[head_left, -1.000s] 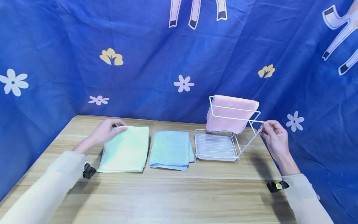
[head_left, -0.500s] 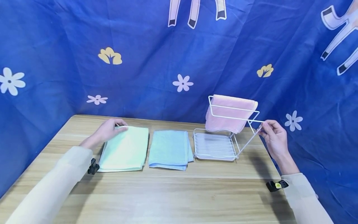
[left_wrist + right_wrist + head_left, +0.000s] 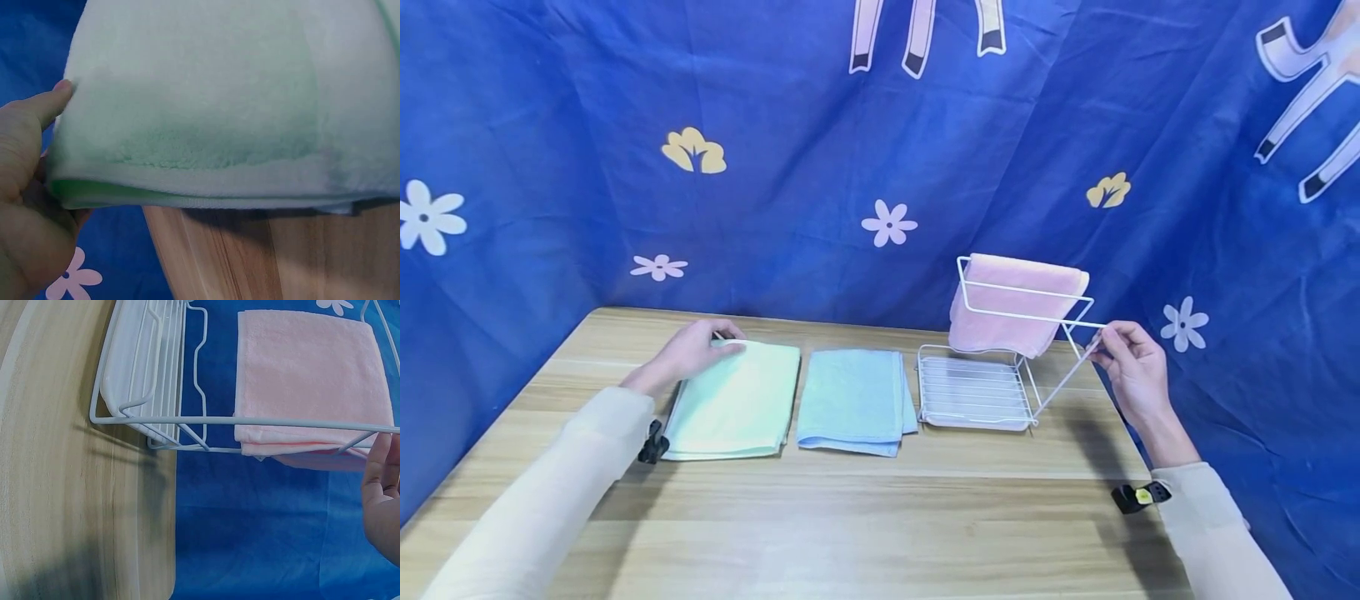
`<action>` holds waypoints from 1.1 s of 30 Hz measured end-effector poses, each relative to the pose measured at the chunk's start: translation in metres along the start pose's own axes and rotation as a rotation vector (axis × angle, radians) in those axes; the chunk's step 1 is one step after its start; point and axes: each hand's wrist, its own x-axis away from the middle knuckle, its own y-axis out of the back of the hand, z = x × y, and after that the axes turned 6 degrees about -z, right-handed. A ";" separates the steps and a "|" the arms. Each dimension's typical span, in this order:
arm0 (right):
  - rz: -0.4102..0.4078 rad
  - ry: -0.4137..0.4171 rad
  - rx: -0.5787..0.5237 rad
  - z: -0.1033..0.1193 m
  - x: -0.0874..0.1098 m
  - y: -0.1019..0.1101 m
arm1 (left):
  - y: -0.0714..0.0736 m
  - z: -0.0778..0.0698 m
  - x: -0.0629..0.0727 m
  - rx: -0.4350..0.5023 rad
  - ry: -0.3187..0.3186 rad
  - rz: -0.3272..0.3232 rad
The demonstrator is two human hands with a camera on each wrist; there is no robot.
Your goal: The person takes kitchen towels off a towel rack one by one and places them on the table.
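My left hand (image 3: pixel 696 350) pinches the far left corner of a folded pale green towel (image 3: pixel 737 404), thumb on top and fingers underneath. In the left wrist view the thumb presses the edge of the green towel (image 3: pixel 206 100), and its folded layers show. On the right, my right hand (image 3: pixel 1138 367) grips the upper right corner of a white wire rack (image 3: pixel 1052 396). A folded pink towel (image 3: pixel 1018 292) hangs over the rack's rear top bar; the right wrist view shows the pink towel (image 3: pixel 306 369) behind the side wire. Between hand and rack lies a folded blue towel (image 3: pixel 853 396).
The rack's base holds a white tray (image 3: pixel 977 421) under a wire grid. Everything stands on a wood-grain table (image 3: pixel 880 525). A blue curtain (image 3: pixel 790 192) with printed flowers hangs along the table's back and right side.
My left forearm has shifted slightly to the right, while the left hand stays at the green towel's corner. My right hand keeps its hold on the rack.
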 end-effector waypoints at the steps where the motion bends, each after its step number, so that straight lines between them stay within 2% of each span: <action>1: 0.001 0.000 -0.003 -0.001 0.000 0.000 | 0.001 0.000 0.000 0.006 0.005 -0.002; 6: 0.001 -0.002 -0.017 -0.002 -0.001 0.000 | 0.005 -0.004 0.002 0.023 0.001 -0.021; 10: -0.006 -0.006 -0.007 -0.002 -0.001 0.000 | 0.012 -0.019 0.001 0.073 -0.044 -0.052; 18: -0.009 -0.002 0.001 -0.001 0.000 0.000 | 0.020 -0.075 0.002 0.158 -0.124 -0.077; 26: -0.010 -0.012 -0.021 -0.001 0.000 0.001 | 0.012 -0.132 -0.001 0.212 -0.185 -0.111; 33: -0.004 -0.010 -0.024 -0.001 0.001 0.000 | 0.004 -0.182 -0.006 0.284 -0.269 -0.101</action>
